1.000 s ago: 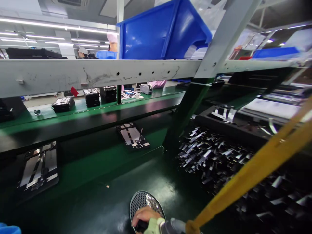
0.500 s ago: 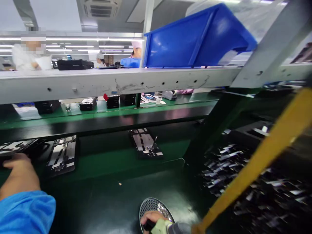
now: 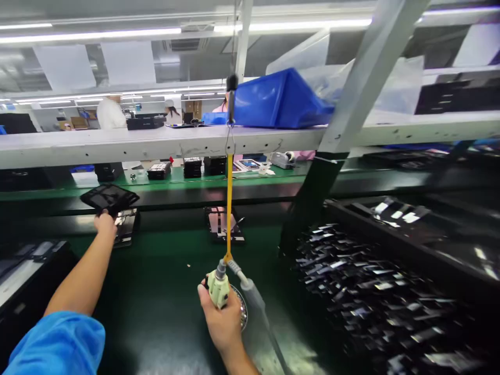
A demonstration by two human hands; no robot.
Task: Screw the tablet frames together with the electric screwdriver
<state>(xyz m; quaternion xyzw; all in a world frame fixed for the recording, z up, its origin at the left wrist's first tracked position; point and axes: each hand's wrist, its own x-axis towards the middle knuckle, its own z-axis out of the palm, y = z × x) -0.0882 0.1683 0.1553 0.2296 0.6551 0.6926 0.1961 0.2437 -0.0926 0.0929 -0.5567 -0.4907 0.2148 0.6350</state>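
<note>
- A blue plastic bin (image 3: 265, 104) on the white shelf (image 3: 175, 141)
- A grey tape dispenser (image 3: 282, 160) on the far counter (image 3: 253, 180)
- Fluorescent tubes (image 3: 89, 36) overhead
- A person in white (image 3: 111, 113) behind the shelf

We see the left forearm (image 3: 80, 278) reaching forward and slightly inward, the left hand (image 3: 105, 225) clasped at its end; nearer us, the right hand (image 3: 222, 322) grips, thumb (image 3: 203, 294) upward, above the right wrist (image 3: 233, 352).
</note>
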